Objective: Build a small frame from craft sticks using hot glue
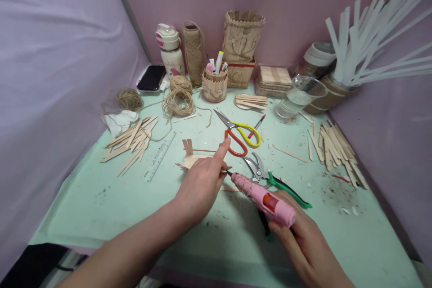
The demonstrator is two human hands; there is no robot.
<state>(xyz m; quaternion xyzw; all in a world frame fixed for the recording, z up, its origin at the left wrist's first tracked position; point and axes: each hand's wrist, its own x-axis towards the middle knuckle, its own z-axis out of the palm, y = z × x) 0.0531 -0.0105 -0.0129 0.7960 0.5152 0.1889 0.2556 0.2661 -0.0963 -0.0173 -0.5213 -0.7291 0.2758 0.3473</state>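
Note:
My right hand [297,238] is closed round the handle of a pink hot glue gun [256,195]. The gun's dark nozzle points left and comes close to my left fingertips. My left hand [204,180] holds down a small piece built of wooden craft sticks [194,160], with its index finger stretched forward. Two short sticks stand up at the far left of that piece. Most of its right side is hidden under my left hand. Green-handled pruning shears [258,173] lie beneath and beyond the glue gun. Just past my left hand are scissors [232,128] with red and yellow handles.
Craft sticks lie in piles at left [135,139] and right [337,148]. A clear ruler [160,157] rests left of the piece. Behind stand twine balls [178,99], a pen cup [215,84], a plastic cup of clear liquid [297,99] and a container of white glue sticks [351,58].

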